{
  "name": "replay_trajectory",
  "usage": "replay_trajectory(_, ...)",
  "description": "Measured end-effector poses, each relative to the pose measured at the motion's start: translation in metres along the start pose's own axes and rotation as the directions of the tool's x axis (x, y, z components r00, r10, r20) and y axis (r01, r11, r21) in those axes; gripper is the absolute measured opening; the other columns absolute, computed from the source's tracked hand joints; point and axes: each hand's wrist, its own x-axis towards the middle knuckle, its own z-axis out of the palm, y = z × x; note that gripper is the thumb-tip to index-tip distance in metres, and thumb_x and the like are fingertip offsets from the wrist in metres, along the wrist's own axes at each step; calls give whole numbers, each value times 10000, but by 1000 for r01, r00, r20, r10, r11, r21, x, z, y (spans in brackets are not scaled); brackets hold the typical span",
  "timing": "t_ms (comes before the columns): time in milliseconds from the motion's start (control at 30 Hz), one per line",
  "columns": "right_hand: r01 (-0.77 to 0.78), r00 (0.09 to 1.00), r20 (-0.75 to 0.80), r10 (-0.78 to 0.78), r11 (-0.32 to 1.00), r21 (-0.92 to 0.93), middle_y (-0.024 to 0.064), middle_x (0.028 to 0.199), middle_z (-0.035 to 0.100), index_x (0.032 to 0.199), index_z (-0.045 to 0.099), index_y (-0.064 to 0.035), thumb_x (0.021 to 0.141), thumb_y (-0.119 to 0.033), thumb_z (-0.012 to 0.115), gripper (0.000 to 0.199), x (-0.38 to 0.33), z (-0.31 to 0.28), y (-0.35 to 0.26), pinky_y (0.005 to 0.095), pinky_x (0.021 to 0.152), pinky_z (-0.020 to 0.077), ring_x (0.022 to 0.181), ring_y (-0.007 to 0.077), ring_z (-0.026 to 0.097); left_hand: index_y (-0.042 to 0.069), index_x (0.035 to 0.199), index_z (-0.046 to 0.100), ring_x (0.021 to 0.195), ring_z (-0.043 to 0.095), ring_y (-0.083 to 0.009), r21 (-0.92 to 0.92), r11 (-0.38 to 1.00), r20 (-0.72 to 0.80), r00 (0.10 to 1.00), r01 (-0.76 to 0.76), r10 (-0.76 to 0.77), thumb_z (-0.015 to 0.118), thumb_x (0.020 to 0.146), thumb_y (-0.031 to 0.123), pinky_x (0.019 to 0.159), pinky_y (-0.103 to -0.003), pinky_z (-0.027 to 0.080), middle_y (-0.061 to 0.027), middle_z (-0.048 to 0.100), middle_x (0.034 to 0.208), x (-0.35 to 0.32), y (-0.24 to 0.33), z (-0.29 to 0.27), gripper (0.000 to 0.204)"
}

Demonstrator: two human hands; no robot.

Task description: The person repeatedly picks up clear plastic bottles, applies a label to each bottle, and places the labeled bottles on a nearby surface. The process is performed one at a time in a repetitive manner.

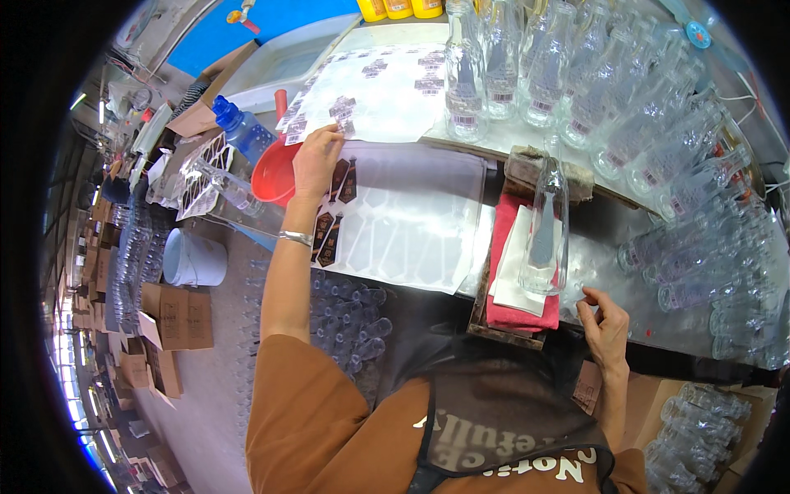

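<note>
Left hand fingers: the left hand (317,160) is stretched out, its fingers (336,136) pinched together on a small label (341,107) at the near edge of the upper label sheet (387,82).
Right hand fingers: the right hand (605,325) hovers just right of the red cloth's near corner; its fingers (586,306) are curled close together, and whether they pinch anything cannot be told.
Landmark: a clear glass bottle (546,226) lies neck away from the person on a white pad (510,267) over a red cloth (514,313), in a wooden cradle (543,169).
Left of the bottle: a large backing sheet (411,222) with mostly empty label outlines; a few dark labels (329,235) remain at its left edge, under the left wrist, which wears a metal bangle (296,238).
Far left of the bottle: a red bowl (271,177), a blue-capped bottle (239,123) and a white tub (193,259).
Beyond the bottle: rows of upright empty glass bottles (527,74) on the bench (609,222), curving round to its right.
Right of the bottle: more clear bottles (699,263) lying on their sides.
Near side: the person's brown sleeve (321,412) and dark apron (502,412).
</note>
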Motion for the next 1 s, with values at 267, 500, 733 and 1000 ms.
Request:
replay_trajectory(267,-2,1000,10,1,1000,13,92,819,712,1120,697,16,884,-98,714,262,2,-1,-4,292,528,415,510,120,481,-27,1003,700,844,633,-83,-648,659,-8,861,383,-508,624,1001,212,762,-251,510,-45,723,946,21,-35,-6,251)
replay_trajectory(500,0,1000,6,-1,984,177,38,880,708,1148,699,3,892,-52,682,262,13,-16,-24,226,516,351,567,35,441,11,1095,631,855,729,-169,-833,152,456,815,532,-356,559,994,175,748,-305,627,-78,705,994,52,51,-45,205)
replay_trajectory(733,216,947,124,-297,871,442,4,1100,668,1305,619,-21,872,-16,661,435,92,-22,-130,210,531,357,600,12,440,-31,1128,608,820,713,-171,-711,116,702,708,693,71,553,985,189,732,-319,613,-114,705,995,39,183,-76,268)
replay_trajectory(1000,79,889,357,-286,865,496,59,823,699,1070,700,2,901,-215,723,276,115,2,-130,281,628,489,671,78,594,-13,1144,605,802,723,-201,-683,57,730,677,728,93,560,970,292,639,-291,584,-173,730,977,16,226,-50,354)
